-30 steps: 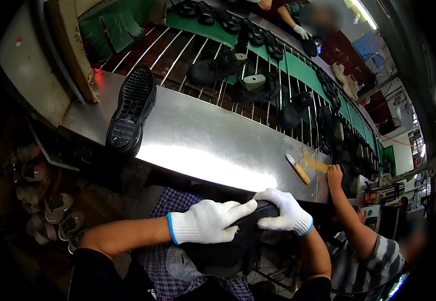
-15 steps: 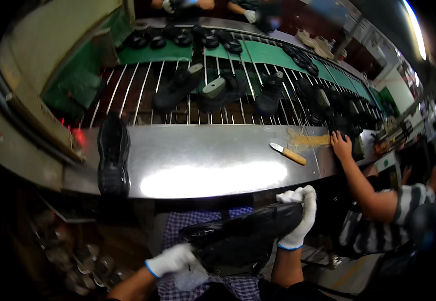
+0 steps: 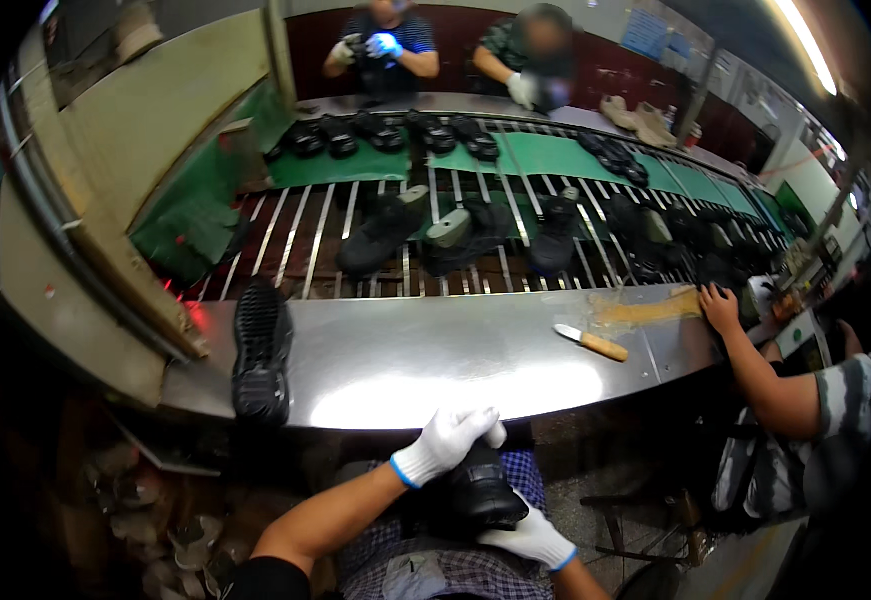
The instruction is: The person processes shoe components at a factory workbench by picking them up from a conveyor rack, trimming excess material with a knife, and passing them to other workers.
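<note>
Both my hands wear white gloves and hold a black shoe (image 3: pixel 475 490) over my lap, below the edge of the steel bench (image 3: pixel 425 360). My left hand (image 3: pixel 447 442) grips the shoe from above. My right hand (image 3: pixel 533 538) supports it from underneath. Another black shoe (image 3: pixel 260 350) lies sole-up on the steel bench to my left, apart from my hands.
A wooden-handled knife (image 3: pixel 591 342) lies on the bench beside a yellowish glue smear (image 3: pixel 650 306). A co-worker's bare hand (image 3: pixel 720 306) rests at the right. Several black shoes (image 3: pixel 455 232) ride the slatted conveyor; two people work at the far side. Scraps (image 3: pixel 170 520) litter the floor at the left.
My view has swung up and left. The shoe has turned in my lap: my left hand has moved from its low left end onto its top, my right hand has dropped underneath it.
</note>
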